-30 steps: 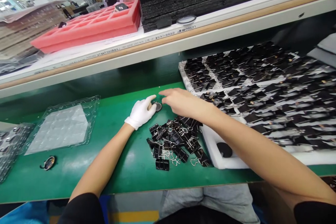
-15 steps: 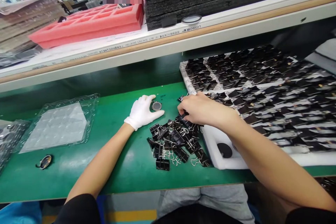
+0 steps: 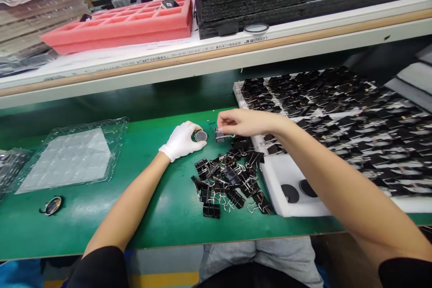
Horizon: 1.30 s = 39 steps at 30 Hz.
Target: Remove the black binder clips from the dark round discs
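Observation:
My left hand [image 3: 180, 140], in a white glove, rests on the green mat and pinches a small round disc [image 3: 200, 135] between thumb and fingers. My bare right hand [image 3: 241, 121] hovers just to the right of it, fingers pinched on a black binder clip [image 3: 220, 135] that hangs a little above the mat. A loose pile of black binder clips [image 3: 229, 177] lies below both hands.
A white foam tray [image 3: 286, 173] at right holds several clipped parts and round black discs. A clear plastic blister tray [image 3: 72, 157] lies at left, with a small round part [image 3: 52, 205] near the front edge. A pink foam tray [image 3: 121, 24] sits on the shelf above; a person stands behind it.
My right hand reached into the clip pile, took hold of one clip and lifted it left toward the disc. The left hand stayed on the disc.

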### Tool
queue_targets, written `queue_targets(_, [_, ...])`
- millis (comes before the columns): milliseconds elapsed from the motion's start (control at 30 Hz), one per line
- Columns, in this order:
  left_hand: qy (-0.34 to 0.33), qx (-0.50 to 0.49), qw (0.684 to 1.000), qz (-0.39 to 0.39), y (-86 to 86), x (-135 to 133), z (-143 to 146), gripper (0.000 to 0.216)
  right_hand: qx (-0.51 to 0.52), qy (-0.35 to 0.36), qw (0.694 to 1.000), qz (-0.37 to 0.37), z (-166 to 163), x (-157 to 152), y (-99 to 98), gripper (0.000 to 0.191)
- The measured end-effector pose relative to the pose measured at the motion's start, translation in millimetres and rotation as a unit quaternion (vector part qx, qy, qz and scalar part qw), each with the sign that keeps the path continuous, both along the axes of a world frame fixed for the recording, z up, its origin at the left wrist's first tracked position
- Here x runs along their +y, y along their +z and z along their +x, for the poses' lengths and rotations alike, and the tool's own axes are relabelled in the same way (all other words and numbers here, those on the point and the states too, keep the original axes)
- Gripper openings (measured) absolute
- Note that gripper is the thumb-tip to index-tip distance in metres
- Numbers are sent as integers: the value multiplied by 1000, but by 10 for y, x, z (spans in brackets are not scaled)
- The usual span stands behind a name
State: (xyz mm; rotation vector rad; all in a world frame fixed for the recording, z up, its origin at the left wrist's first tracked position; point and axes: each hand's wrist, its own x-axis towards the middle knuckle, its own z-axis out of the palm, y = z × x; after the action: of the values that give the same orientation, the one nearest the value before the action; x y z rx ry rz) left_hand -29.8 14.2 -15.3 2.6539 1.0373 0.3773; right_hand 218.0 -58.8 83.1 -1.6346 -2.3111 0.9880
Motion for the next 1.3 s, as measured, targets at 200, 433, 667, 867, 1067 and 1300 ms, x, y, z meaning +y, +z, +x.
queue_targets(200, [-1, 18, 1000, 12, 11, 1, -42, 43, -130, 0, 991, -19, -290, 524, -271, 8])
queue_targets(433, [11, 16, 1000, 22, 16, -20, -15, 75, -171, -71, 983, 10, -392, 574, -459, 38])
queue_targets(667, [4, -10, 1000, 9, -6, 0, 12, 77, -61, -306, 944, 111, -595, 720, -633, 58])
queue_targets(867, [2, -12, 1000, -3, -6, -22, 18, 78, -127, -289, 938, 145, -690, 736, -913, 64])
queue_targets(1067, [5, -33, 999, -34, -36, -70, 90, 83, -124, -303, 926, 188, -616, 704, -1007, 62])
queue_targets(1300, [-6, -74, 995, -60, -104, -91, 171, 84, -123, -347, 917, 155, -594, 714, -1038, 70])
